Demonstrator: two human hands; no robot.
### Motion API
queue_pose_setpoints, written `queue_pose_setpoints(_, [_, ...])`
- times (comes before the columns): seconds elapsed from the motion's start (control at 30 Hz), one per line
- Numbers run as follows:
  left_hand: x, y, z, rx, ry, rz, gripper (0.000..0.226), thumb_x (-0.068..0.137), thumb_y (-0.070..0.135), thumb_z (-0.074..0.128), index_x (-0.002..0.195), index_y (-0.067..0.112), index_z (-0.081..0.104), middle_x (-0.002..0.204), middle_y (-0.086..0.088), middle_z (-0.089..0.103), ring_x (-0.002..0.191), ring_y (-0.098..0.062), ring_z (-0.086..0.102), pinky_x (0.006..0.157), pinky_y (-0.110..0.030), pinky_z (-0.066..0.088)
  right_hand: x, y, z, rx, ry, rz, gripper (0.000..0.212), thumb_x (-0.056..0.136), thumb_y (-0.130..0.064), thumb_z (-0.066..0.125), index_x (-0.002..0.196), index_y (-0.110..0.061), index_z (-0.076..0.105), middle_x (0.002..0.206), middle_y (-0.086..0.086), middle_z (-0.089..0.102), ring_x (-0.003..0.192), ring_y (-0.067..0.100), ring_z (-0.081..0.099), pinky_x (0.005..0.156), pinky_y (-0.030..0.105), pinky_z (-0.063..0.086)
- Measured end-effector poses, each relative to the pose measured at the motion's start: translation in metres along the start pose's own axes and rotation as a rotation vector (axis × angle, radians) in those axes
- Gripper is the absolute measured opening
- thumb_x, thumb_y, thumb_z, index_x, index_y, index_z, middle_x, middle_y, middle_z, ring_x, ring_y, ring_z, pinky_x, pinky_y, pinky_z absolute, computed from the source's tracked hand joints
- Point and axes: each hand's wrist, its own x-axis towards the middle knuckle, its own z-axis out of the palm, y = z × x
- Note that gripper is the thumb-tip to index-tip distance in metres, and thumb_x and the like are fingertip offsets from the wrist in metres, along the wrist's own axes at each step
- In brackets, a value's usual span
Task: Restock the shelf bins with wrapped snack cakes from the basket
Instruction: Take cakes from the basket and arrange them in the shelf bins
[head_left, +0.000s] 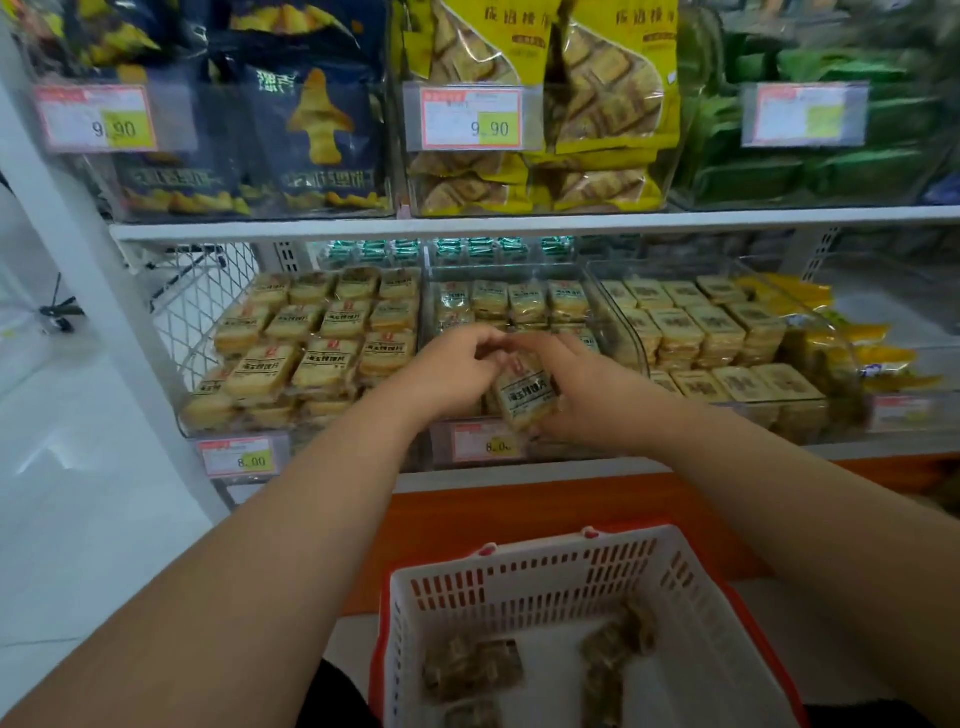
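Head: yellowish, clear-wrapped, seemingly square snack cake (524, 397)

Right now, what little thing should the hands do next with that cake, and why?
Probably lower the cake into the front of the middle bin and let go. Both the left hand and the right hand hold it just above that bin, whose back rows are filled while the front looks emptier. More cakes wait in the basket.
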Motion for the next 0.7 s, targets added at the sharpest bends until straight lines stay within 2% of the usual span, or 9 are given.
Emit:
queue_pose_setpoints(0.13, [0.014,-0.005,-0.014,0.068,0.107,0.081,0.038,0.105,0.022,0.041,0.142,0.023,0.048,0.131,0.0,0.059,0.111,-0.019,0.057,0.089,-0.029,0.045,0.027,0.008,0.001,0.127,0.116,0.026,0.088,0.082,-0.03,0.077,0.15,-0.036,0.022,0.148,0.002,0.038,0.118,0.018,0.053,0.092,0.026,0.046])
queue_pose_setpoints(0.2, [0.019,-0.015,-0.017,0.374,0.182,0.095,0.046,0.103,0.021,0.04,0.149,0.023,0.038,0.137,-0.008,0.057,0.118,-0.027,0.052,0.102,-0.039,0.04,0.047,0.015,0.0,0.199,0.145,0.079,0.087,0.082,-0.027,0.077,0.15,-0.034,0.025,0.138,-0.001,0.047,0.107,0.013,0.054,0.082,0.02,0.046])
queue_pose_setpoints(0.27, [0.022,-0.028,-0.016,0.675,0.178,0.048,0.052,0.099,0.02,0.043,0.151,0.02,0.034,0.148,-0.01,0.047,0.138,-0.027,0.038,0.119,-0.046,0.017,0.069,0.023,-0.003,0.201,0.125,0.139,0.087,0.083,-0.025,0.077,0.152,-0.031,0.025,0.14,0.001,0.049,0.1,0.012,0.052,0.076,0.017,0.043])
queue_pose_setpoints(0.3, [0.024,-0.033,-0.014,0.774,0.138,0.017,0.051,0.098,0.02,0.046,0.148,0.019,0.038,0.151,-0.009,0.044,0.144,-0.026,0.03,0.121,-0.047,0.007,0.08,0.027,-0.005,0.181,0.097,0.167,0.087,0.084,-0.025,0.076,0.153,-0.029,0.024,0.144,0.003,0.047,0.1,0.015,0.054,0.076,0.018,0.044])
queue_pose_setpoints(0.33, [0.025,-0.038,-0.01,0.849,0.095,-0.008,0.045,0.097,0.022,0.047,0.142,0.019,0.045,0.151,-0.007,0.044,0.147,-0.025,0.025,0.121,-0.048,0.0,0.091,0.031,-0.006,0.164,0.062,0.195,0.086,0.085,-0.025,0.075,0.154,-0.027,0.023,0.15,0.005,0.043,0.107,0.02,0.056,0.081,0.02,0.046])
queue_pose_setpoints(0.4, [0.029,-0.045,-0.005,0.914,0.058,-0.03,0.033,0.099,0.028,0.048,0.129,0.02,0.057,0.148,-0.006,0.048,0.149,-0.024,0.02,0.119,-0.051,-0.009,0.11,0.037,-0.007,0.123,-0.019,0.235,0.084,0.088,-0.025,0.072,0.155,-0.024,0.021,0.155,0.006,0.035,0.13,0.027,0.047,0.099,0.028,0.04])
queue_pose_setpoints(0.47, [0.032,-0.046,-0.003,0.907,0.073,-0.032,0.031,0.1,0.032,0.047,0.125,0.019,0.06,0.147,-0.007,0.049,0.15,-0.024,0.018,0.118,-0.052,-0.014,0.127,0.039,-0.006,0.057,-0.099,0.242,0.078,0.09,-0.027,0.069,0.154,-0.024,0.025,0.156,0.006,0.035,0.137,0.027,0.041,0.107,0.032,0.036])
queue_pose_setpoints(0.63, [0.036,-0.047,0.004,0.936,0.058,-0.068,0.034,0.099,0.033,0.049,0.129,0.021,0.06,0.149,-0.007,0.047,0.151,-0.026,0.009,0.118,-0.052,-0.017,0.145,0.025,0.007,0.07,-0.115,0.251,0.062,0.093,-0.021,0.064,0.15,-0.024,0.037,0.154,0.006,0.038,0.137,0.026,0.042,0.109,0.034,0.036])
queue_pose_setpoints(0.7, [0.036,-0.046,0.006,0.936,0.06,-0.081,0.034,0.099,0.033,0.05,0.129,0.021,0.06,0.148,-0.008,0.047,0.151,-0.026,0.008,0.115,-0.052,-0.019,0.142,0.024,0.015,0.148,-0.081,0.26,0.062,0.093,-0.018,0.065,0.149,-0.024,0.038,0.154,0.005,0.038,0.134,0.026,0.044,0.1,0.028,0.039])
